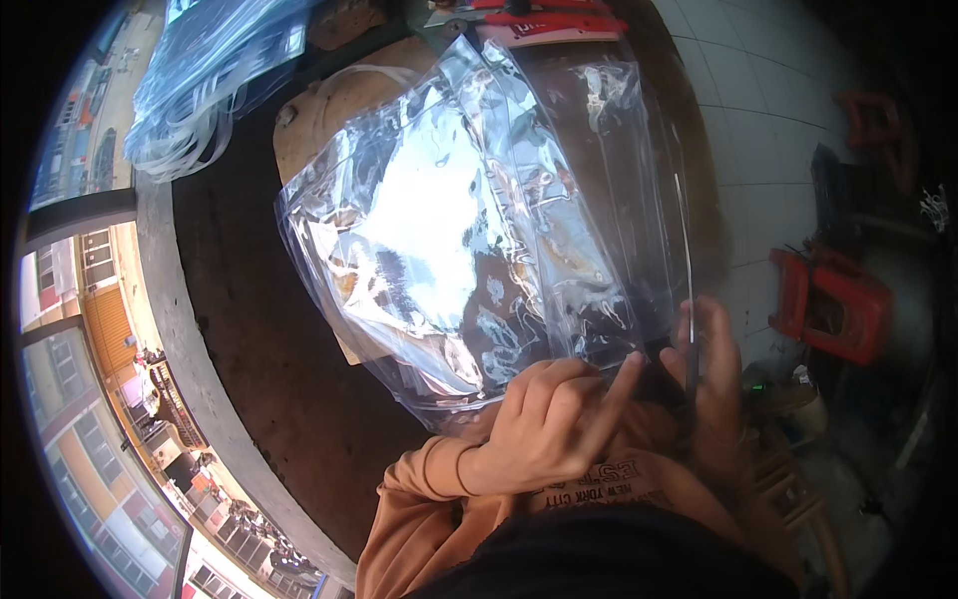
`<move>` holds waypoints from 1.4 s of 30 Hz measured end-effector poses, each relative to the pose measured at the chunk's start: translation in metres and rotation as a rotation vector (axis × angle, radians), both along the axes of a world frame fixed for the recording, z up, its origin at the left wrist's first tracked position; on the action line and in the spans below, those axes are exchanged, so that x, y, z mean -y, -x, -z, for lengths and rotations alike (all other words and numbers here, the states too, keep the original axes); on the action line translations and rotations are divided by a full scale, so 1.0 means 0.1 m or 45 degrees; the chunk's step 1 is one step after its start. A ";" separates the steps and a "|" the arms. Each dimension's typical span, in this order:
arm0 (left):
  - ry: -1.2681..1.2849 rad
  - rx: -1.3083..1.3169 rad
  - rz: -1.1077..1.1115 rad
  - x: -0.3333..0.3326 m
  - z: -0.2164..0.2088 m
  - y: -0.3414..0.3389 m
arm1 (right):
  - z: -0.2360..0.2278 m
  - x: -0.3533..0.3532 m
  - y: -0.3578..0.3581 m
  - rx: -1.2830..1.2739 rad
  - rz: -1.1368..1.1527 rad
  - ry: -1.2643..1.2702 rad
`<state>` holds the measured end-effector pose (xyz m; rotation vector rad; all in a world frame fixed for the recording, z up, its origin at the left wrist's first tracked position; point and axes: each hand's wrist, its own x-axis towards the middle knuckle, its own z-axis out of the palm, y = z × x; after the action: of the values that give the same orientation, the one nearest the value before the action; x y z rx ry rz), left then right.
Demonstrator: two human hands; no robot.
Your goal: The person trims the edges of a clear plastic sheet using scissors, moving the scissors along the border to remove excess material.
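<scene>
A large clear plastic bag (419, 220), glossy and creased, lies across the work surface in front of me. Strong glare hides part of its middle. At its near edge is my left hand (549, 409), most fingers curled in and one finger stretched out to the right. What those curled fingers hold, if anything, is hidden. Further right, my right hand (711, 359) is raised beside the bag's near right corner, its fingers closing around a long thin strip (689, 260). The strip stands up from the hand along the bag's right side, dark at its lower end.
A pile of clear bluish plastic bags (215, 80) with white cord handles lies at the far left. A red printed item (559, 25) is at the far edge. Red plastic stools (833, 304) stand on the tiled floor (758, 140) to the right. A ledge (215, 389) runs along the left.
</scene>
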<state>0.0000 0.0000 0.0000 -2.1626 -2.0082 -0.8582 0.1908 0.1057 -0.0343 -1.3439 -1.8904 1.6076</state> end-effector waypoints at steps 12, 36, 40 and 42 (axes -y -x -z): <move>-0.006 -0.011 -0.061 0.03 -0.04 -0.02 | -0.42 -0.29 0.57 0.207 -0.466 -0.764; 0.061 0.154 0.333 0.40 -0.01 -0.03 | -0.22 -0.73 0.96 0.088 -0.302 -1.475; 0.178 0.093 0.204 0.44 -0.01 0.01 | -0.19 -1.13 0.83 0.353 -0.104 -1.378; 0.126 0.059 0.205 0.43 -0.01 0.01 | -0.19 -1.16 0.75 0.550 0.002 -1.539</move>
<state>-0.0009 -0.0430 0.0008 -2.4075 -1.9583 -0.8522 0.1161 0.2219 -0.0154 -1.0860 -2.3801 -0.0463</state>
